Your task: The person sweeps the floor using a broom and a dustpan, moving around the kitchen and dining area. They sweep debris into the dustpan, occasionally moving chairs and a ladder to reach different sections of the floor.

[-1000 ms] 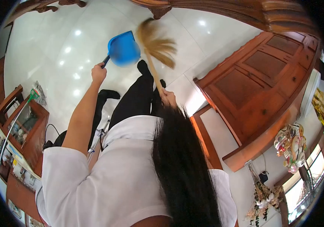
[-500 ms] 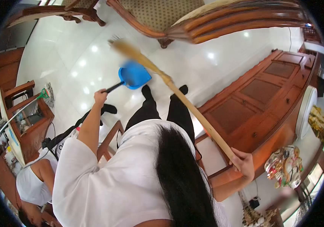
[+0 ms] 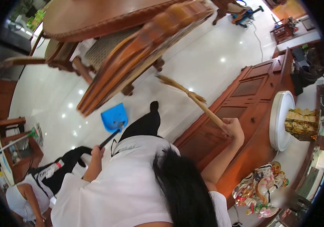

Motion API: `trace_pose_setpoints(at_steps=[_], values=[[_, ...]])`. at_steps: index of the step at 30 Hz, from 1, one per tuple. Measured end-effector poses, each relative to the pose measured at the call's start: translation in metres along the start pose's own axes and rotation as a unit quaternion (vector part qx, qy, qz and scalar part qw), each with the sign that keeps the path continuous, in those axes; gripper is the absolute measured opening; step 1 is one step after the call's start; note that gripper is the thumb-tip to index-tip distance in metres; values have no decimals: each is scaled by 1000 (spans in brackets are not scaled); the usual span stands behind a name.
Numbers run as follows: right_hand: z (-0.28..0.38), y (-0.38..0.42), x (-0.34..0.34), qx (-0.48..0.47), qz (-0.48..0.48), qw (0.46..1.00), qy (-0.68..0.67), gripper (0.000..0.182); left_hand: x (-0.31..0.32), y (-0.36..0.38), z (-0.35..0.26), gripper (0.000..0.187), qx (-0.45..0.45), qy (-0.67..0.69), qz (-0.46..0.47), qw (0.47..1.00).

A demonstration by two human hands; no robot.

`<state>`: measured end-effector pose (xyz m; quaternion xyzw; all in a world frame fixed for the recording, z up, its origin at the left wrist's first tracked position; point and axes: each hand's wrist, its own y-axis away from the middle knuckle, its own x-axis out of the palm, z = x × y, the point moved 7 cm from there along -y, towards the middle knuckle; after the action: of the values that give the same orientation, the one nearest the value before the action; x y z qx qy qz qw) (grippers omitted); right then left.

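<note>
My left hand (image 3: 98, 152) is closed round the black handle of a blue dustpan (image 3: 110, 115). The pan lies low over the white tiled floor, left of my foot, with some dark debris inside it near the handle. In my right hand (image 3: 233, 128) is the handle end of a broom (image 3: 206, 109), fingers wrapped round the pale stick. Its straw bristles point away toward the chairs, in front of the wooden cabinet and apart from the dustpan.
A carved wooden chair (image 3: 146, 49) and a round-edged table (image 3: 105, 17) stand ahead. A long wooden cabinet (image 3: 245, 102) runs along my right, with a white round container (image 3: 282, 121) and ornaments (image 3: 260, 189) beside it. Another person (image 3: 25, 198) is at lower left, near a mop (image 3: 36, 134).
The broom has swung right, away from the dustpan, and my right hand is higher in view. The dustpan sits farther left and lower. The view has shifted toward the chair and table.
</note>
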<state>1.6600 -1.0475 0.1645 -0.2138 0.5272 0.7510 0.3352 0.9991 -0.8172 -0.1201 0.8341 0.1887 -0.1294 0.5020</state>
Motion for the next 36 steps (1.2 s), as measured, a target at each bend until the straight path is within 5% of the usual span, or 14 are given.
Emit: trace_pose_setpoints(at_steps=[2,6,7,13,21,23,25,28,36], values=[[17,-19,-30,2,-13,1000,-1,34,36,9,-1,20,119,-207,112,965],[26,-84,-71,9,27,999,-26,38,93,46,-9,21,246,-468,114,841],[25,-97,-82,6,-16,998,-58,17,110,54,-18,21,245,-470,113,841],[38,-161,-127,21,-21,994,-104,29,259,63,-96,21,120,-219,119,961],[45,-251,-187,22,-52,977,-205,45,460,112,-191,22,120,-115,155,974],[51,-280,-211,8,-55,983,-173,42,517,125,-206,23,121,-100,167,973],[60,-308,-240,-9,-84,981,-177,3,571,138,-216,23,121,-91,174,973],[53,-375,-274,8,-91,983,-158,31,641,165,-222,23,114,-76,171,976],[49,-511,-397,-18,-79,984,-161,7,775,256,-225,25,115,-44,150,981]])
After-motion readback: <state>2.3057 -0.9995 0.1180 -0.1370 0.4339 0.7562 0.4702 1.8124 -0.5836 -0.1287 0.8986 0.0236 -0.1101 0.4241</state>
